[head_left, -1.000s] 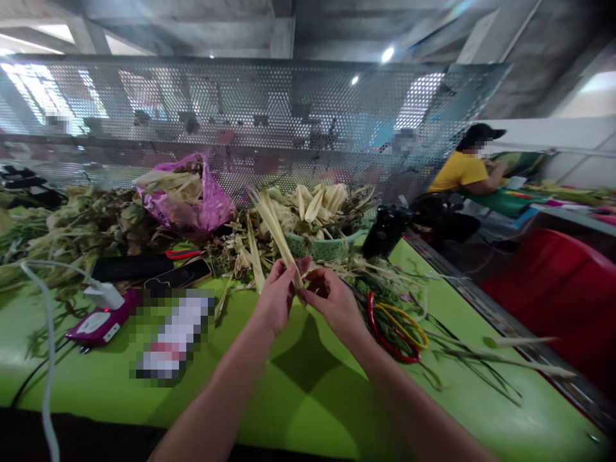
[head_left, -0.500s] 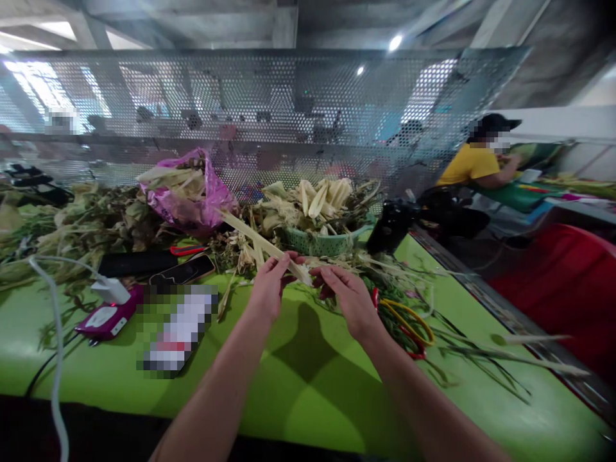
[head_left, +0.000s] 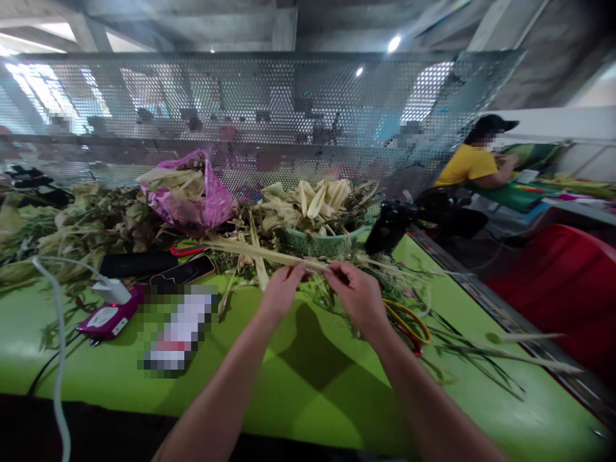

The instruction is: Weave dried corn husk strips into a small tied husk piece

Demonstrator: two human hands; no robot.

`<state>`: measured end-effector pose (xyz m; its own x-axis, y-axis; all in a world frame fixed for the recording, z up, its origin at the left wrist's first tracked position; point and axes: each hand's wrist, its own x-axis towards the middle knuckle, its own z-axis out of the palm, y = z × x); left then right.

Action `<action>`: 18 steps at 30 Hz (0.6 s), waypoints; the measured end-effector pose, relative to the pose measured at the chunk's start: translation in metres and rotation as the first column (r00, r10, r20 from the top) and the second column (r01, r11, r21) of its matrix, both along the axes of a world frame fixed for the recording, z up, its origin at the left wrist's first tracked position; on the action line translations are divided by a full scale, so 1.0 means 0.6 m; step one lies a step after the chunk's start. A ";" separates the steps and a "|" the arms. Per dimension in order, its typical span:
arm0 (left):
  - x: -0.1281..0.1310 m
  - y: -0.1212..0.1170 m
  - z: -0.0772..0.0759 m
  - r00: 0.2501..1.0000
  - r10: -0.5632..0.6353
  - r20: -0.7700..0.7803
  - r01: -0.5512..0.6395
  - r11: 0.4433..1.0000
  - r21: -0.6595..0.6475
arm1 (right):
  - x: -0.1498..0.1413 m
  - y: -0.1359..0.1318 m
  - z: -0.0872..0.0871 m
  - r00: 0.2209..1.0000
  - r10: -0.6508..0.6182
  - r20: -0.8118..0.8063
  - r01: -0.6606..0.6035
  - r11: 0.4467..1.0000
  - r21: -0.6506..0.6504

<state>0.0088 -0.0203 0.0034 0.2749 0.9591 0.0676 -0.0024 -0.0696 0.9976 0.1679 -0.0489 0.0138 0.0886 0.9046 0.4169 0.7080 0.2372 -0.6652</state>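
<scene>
A long, pale dried husk strip (head_left: 255, 250) runs from near the pink bag to my hands above the table. My left hand (head_left: 283, 289) pinches it near its right end. Close beside it, my right hand (head_left: 355, 292) has its fingertips closed on that end. Behind my hands stands a green basket (head_left: 320, 244) heaped with dried corn husks (head_left: 322, 197). Yellow-handled scissors (head_left: 409, 319) lie among green plant scraps, partly covered by my right hand and wrist.
On the green table (head_left: 206, 401) lie a phone (head_left: 183, 271), a purple power strip (head_left: 108, 314) with a white charger, and a blurred-out item (head_left: 180, 333). Husks fill a pink plastic bag (head_left: 216, 199). A black bottle (head_left: 389, 226) stands right of the basket. A person (head_left: 469, 163) sits farther right.
The husk strip has turned from a steep slant to nearly level. My hands have moved closer together, and my right hand has gone from beside the strip's end to gripping it.
</scene>
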 end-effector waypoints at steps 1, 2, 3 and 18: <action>0.003 -0.010 0.009 0.991 -0.069 -0.118 0.074 0.997 0.036 | 0.013 -0.002 0.008 1.000 -0.015 0.024 0.014 1.000 0.016; 0.005 -0.022 0.020 0.963 -0.180 -0.202 0.199 0.977 0.079 | 0.028 -0.006 0.018 0.998 -0.027 0.062 0.026 0.999 0.023; 0.009 -0.035 0.033 0.931 -0.274 -0.241 0.312 0.940 0.137 | 0.044 -0.012 0.029 0.992 -0.045 0.120 0.043 0.999 0.020; 0.048 -0.068 0.018 0.938 -0.322 -0.125 0.317 0.947 -0.061 | 0.137 -0.098 0.081 0.968 0.090 0.234 -0.070 0.993 -0.094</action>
<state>0.0376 -0.0610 0.0140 0.5710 0.8206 -0.0256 0.1133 -0.0478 0.9924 0.2503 -0.1079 0.0622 -0.0779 0.9375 0.3392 0.8292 0.2498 -0.5000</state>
